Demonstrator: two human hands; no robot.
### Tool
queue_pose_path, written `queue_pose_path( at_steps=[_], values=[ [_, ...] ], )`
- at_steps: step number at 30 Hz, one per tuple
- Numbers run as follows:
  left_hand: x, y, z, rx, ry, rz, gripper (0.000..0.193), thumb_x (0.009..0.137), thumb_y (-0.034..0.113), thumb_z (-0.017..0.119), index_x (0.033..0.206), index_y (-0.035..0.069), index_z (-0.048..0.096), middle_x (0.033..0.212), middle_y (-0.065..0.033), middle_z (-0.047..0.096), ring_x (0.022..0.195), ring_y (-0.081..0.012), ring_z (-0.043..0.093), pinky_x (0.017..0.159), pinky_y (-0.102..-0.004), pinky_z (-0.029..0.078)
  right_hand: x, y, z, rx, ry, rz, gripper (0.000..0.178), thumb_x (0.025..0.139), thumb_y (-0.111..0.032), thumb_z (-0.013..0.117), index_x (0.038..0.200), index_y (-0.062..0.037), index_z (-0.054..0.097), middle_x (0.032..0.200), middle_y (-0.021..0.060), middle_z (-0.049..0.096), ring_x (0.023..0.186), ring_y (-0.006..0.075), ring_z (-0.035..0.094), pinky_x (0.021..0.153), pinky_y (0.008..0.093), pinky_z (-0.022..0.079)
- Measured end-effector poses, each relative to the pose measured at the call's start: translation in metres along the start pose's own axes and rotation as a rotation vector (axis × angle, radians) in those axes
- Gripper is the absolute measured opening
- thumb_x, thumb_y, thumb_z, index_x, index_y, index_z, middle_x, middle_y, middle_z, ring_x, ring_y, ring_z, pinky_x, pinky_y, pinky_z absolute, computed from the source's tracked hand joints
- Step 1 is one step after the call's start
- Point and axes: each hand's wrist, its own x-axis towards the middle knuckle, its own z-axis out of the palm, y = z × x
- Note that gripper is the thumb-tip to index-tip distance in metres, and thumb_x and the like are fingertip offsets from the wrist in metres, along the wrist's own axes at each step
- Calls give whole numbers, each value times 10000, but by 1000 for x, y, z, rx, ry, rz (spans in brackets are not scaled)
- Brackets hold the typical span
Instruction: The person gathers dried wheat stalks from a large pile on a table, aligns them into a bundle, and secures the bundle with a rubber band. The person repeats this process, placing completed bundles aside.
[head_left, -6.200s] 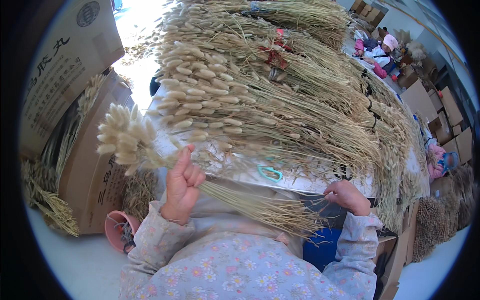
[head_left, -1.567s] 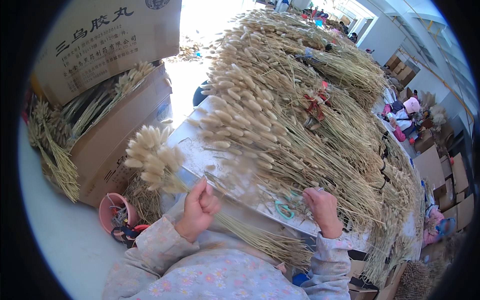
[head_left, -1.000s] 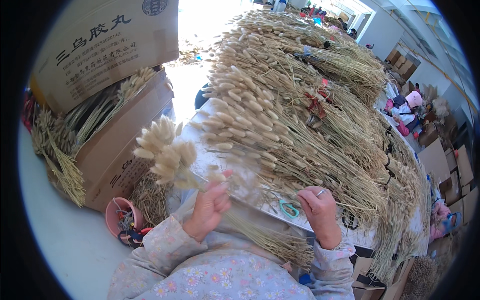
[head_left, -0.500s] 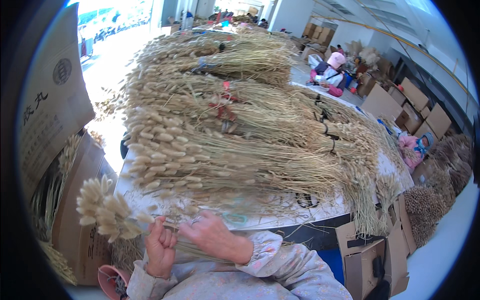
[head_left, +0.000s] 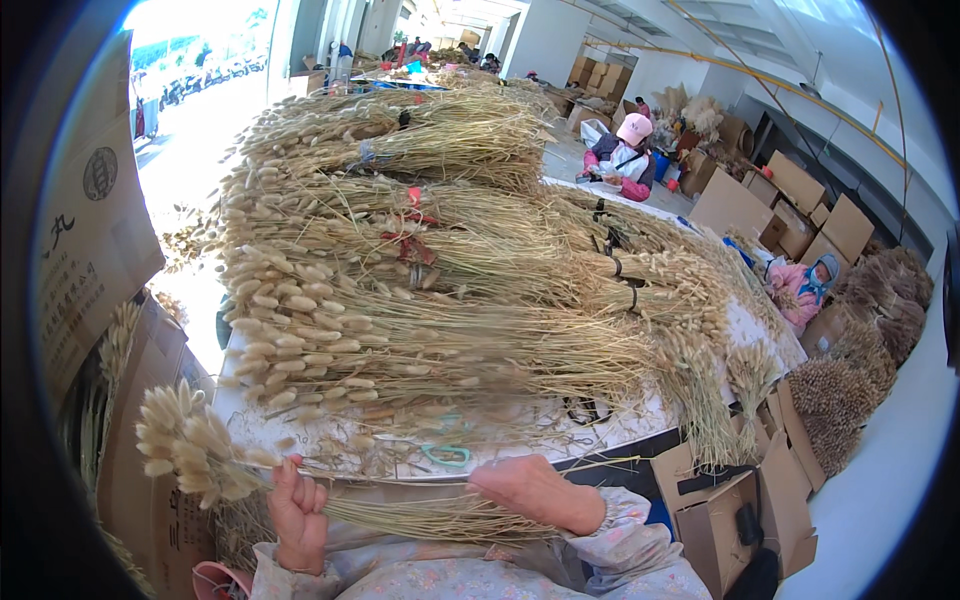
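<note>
Beige stems (head_left: pixel 425 517) fill the left fist (head_left: pixel 299 517); the right hand (head_left: pixel 535 491) (fingers unclear) withdrew rightward.

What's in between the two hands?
Grass stems, held in the left hand, stretch across toward the right hand in the head view.

Below the near edge of the worktop (head_left: pixel 655 422), we see a loose garment (head_left: pixel 440 582) in pale greyish lavender, sprinkled with small pink and white flowers (too tiny and soft here for us to make out each petal). We find the same kind of cloth on the left sleeve (head_left: pixel 280 578) and the right sleeve (head_left: pixel 640 560), both long. The right one looks roomy, with soft creases, and draws in to a gathered cuff (head_left: pixel 608 507) at the wrist. Past the sleeve ends, we see the left hand (head_left: pixel 298 518) and right hand (head_left: pixel 532 490), both ungloved.
</note>
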Motion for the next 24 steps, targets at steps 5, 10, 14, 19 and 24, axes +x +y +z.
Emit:
queue_pose_path(
  at_steps=[5,10,14,19,24],
  values=[
    [4,2,-4,-27,0,20,164,943,222,573,955,58,586,497,96,205,391,-35,162,391,-225,188,-65,39,-24,71,-97,232,131,871,-210,587,924,-93,613,789,115,616,722,326,604,618,403,475],
    [1,6,6,-28,-59,-5,156,947,212,567,952,58,588,503,94,212,397,-33,171,400,-227,196,-122,65,-46,-130,-448,598,242,820,-223,659,1012,-76,657,863,126,652,829,313,624,725,392,489],
    [-5,7,18,-24,-63,-15,159,947,210,569,936,54,597,510,87,239,414,-42,201,422,-239,214,-111,41,-63,-317,-182,539,287,788,-194,682,1038,-60,636,894,143,638,861,335,611,743,414,481],
    [-13,6,34,-15,-175,-118,132,943,178,569,944,64,635,506,80,237,427,-60,215,448,-259,232,-11,-9,-33,-14,-1,276,330,796,-156,695,1096,-49,604,942,146,634,687,290,629,618,366,501],
    [-18,13,43,6,-224,-144,158,957,172,542,985,43,628,523,80,272,434,-53,233,451,-246,220,50,-44,25,138,-60,-48,235,808,-118,688,1033,-70,643,817,123,645,655,277,631,581,344,498]
  ],
)
